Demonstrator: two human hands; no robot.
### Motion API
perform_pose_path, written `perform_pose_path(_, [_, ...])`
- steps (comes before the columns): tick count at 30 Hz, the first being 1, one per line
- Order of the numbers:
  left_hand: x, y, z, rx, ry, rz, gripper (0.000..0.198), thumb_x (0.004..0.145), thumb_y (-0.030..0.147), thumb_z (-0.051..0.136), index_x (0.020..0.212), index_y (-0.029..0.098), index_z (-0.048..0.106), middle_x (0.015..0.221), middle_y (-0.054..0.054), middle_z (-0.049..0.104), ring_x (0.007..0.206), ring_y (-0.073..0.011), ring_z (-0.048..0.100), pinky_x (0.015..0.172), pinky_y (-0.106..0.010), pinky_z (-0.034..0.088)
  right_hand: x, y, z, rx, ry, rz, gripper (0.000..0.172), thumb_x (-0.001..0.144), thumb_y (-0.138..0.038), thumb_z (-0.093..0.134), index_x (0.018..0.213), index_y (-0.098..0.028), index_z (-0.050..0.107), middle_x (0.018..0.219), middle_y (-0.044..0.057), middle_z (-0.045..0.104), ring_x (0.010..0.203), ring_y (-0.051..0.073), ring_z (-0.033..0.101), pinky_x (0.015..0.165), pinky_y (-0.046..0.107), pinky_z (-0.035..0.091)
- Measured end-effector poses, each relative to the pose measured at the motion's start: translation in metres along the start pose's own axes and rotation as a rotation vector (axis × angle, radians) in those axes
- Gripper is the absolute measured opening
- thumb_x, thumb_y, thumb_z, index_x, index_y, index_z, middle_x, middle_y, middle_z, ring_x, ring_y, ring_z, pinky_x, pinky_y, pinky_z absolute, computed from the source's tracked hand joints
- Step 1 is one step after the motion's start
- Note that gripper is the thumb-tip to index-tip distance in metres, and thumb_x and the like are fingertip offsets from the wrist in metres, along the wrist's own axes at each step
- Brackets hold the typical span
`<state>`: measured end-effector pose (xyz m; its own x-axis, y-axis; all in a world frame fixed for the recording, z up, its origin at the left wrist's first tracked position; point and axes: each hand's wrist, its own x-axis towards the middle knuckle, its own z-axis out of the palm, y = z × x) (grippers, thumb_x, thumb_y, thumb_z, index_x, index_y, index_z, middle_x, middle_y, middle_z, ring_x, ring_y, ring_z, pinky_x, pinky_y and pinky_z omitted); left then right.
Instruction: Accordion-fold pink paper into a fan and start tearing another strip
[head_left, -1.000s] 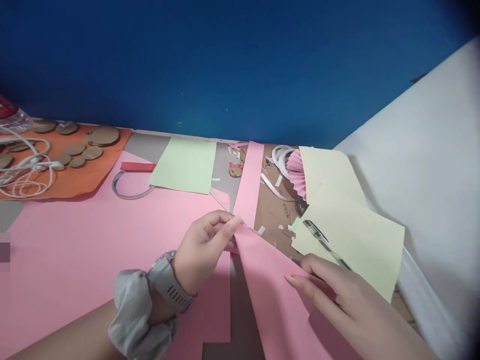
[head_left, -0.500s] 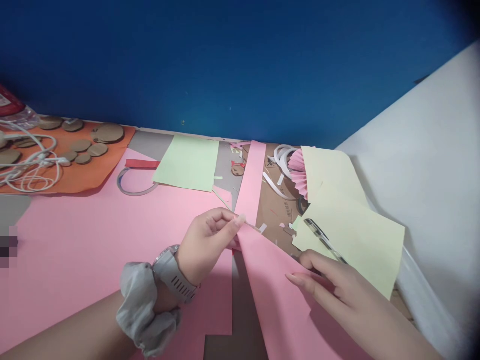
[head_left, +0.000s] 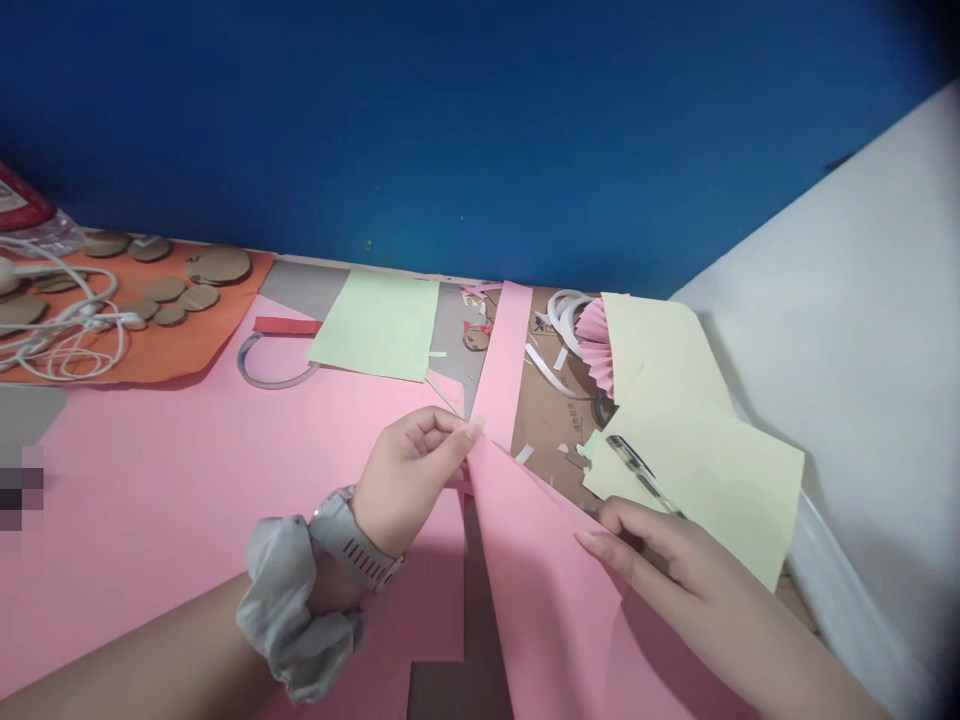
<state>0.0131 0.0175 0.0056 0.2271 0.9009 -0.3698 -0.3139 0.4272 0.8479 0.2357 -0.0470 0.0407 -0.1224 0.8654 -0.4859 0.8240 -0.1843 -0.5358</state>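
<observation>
A sheet of pink paper [head_left: 547,570] slants up from the bottom edge, its upper corner pinched between thumb and fingers of my left hand [head_left: 420,470]. Further down the same sheet's right edge, my right hand [head_left: 675,590] grips it between thumb and fingers. Along that edge a second layer shows, as if the paper is folded over. Just beyond my left fingertips lies a pink strip [head_left: 504,360]. A larger pink sheet [head_left: 225,480] spreads flat under my left arm, which wears a watch and a grey scrunchie.
Pale yellow sheets [head_left: 720,470] with a pen [head_left: 641,468] lie right. Behind them are a pleated pink paper [head_left: 596,345] and white tape rolls [head_left: 566,315]. Left are a green sheet [head_left: 379,325], orange paper [head_left: 180,365] with cardboard discs, and a white cable [head_left: 67,340]. A blue partition [head_left: 450,140] rises behind.
My left hand and the pinched corner have shifted slightly up and left. My right hand keeps its hold on the sheet's edge, almost unmoved.
</observation>
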Motion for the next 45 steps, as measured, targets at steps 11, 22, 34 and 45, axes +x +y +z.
perform_pose_path(11, [-0.008,0.002,0.006,0.252,0.007,0.129,0.026,0.077,0.041,0.064,0.086,0.020,0.053,0.048,0.009,0.044,0.045,-0.0072,0.042,0.048,-0.019,0.034,0.002,-0.004,0.004,0.001,0.005,-0.021,0.041,0.088,-0.054,0.041,0.065,-0.020,0.035,0.062,-0.005,0.039,0.056,0.011,0.039,0.052,0.024,0.030])
perform_pose_path(22, [-0.005,-0.001,0.002,0.353,-0.038,0.139,0.034,0.081,0.044,0.059,0.064,0.017,0.045,0.058,0.005,0.044,0.055,-0.0078,0.041,0.055,-0.021,0.036,0.001,-0.012,0.005,0.049,0.067,-0.030,0.043,0.088,-0.054,0.042,0.064,-0.020,0.031,0.062,-0.004,0.034,0.055,0.010,0.033,0.048,0.024,0.023])
perform_pose_path(34, [-0.005,-0.003,0.001,0.353,0.006,0.193,0.036,0.078,0.044,0.061,0.062,0.018,0.043,0.058,0.005,0.039,0.056,-0.0090,0.037,0.056,-0.023,0.033,0.001,-0.016,0.004,0.069,0.116,-0.072,0.044,0.090,-0.054,0.036,0.063,-0.020,0.028,0.059,-0.005,0.031,0.052,0.010,0.031,0.048,0.024,0.023])
perform_pose_path(45, [-0.006,-0.006,-0.003,0.416,0.048,0.172,0.034,0.077,0.048,0.061,0.069,0.017,0.053,0.065,0.002,0.050,0.061,-0.0111,0.044,0.059,-0.025,0.038,0.001,-0.015,0.004,0.068,0.120,-0.063,0.043,0.092,-0.052,0.034,0.063,-0.021,0.029,0.059,-0.005,0.033,0.055,0.011,0.035,0.052,0.025,0.026])
